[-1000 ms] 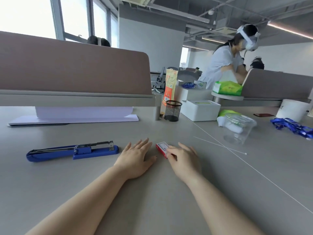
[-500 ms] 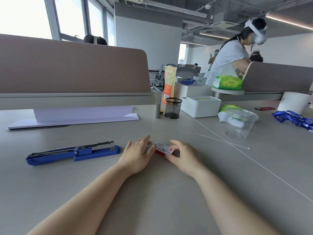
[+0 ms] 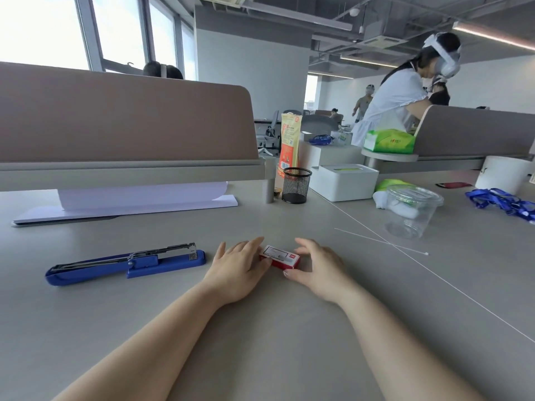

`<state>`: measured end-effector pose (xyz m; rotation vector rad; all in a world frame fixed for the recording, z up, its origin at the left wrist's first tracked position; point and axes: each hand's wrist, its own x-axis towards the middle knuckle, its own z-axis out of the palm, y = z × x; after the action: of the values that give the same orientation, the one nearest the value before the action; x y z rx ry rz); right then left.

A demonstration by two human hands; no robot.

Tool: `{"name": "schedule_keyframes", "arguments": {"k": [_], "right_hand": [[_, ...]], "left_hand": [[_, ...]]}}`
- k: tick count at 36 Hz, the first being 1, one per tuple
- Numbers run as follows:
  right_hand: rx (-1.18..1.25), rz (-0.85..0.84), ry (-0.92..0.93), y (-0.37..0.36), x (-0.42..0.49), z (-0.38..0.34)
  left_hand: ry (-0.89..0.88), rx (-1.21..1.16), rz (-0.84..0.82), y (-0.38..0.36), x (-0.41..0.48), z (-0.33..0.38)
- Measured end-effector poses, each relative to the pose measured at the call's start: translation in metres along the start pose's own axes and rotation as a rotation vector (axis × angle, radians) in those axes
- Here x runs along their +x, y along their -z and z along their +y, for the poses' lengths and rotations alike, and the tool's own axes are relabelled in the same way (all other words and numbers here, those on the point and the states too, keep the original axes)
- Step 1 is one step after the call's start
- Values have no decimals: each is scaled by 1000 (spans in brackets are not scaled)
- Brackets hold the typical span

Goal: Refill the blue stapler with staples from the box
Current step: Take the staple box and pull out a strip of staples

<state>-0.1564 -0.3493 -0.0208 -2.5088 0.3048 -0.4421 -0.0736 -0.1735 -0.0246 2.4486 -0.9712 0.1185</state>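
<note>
A small red and white staple box [image 3: 280, 257] lies flat on the grey desk [image 3: 260, 342] between my hands. My left hand [image 3: 237, 270] rests palm down with its fingertips touching the box's left end. My right hand [image 3: 317, 269] curves around the right end, thumb at the near corner and fingers at the far side. The blue stapler [image 3: 127, 263] lies to the left of my left hand, swung open flat with its metal staple rail showing. Neither hand touches the stapler.
A stack of white paper [image 3: 130, 204] sits under the desk divider [image 3: 124, 125]. A black mesh pen cup [image 3: 296, 185], a white box [image 3: 344, 182], a clear plastic tub [image 3: 411, 211] and blue lanyards [image 3: 500, 202] stand at the back right. A person stands beyond.
The box now lies flat, label up, turned lengthwise between my hands. My left fingertips have come against its left end and my right hand has opened around its right end.
</note>
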Motion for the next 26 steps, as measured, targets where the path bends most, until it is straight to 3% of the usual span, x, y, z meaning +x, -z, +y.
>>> {"name": "schedule_keyframes", "arguments": {"k": [10,26], "right_hand": [[60,9,11,7,-1,6],[183,-136,38,19,-5,15]], "left_hand": [[-129,126,1,-2,0,0],[-103,78,3,3,0,-3]]}}
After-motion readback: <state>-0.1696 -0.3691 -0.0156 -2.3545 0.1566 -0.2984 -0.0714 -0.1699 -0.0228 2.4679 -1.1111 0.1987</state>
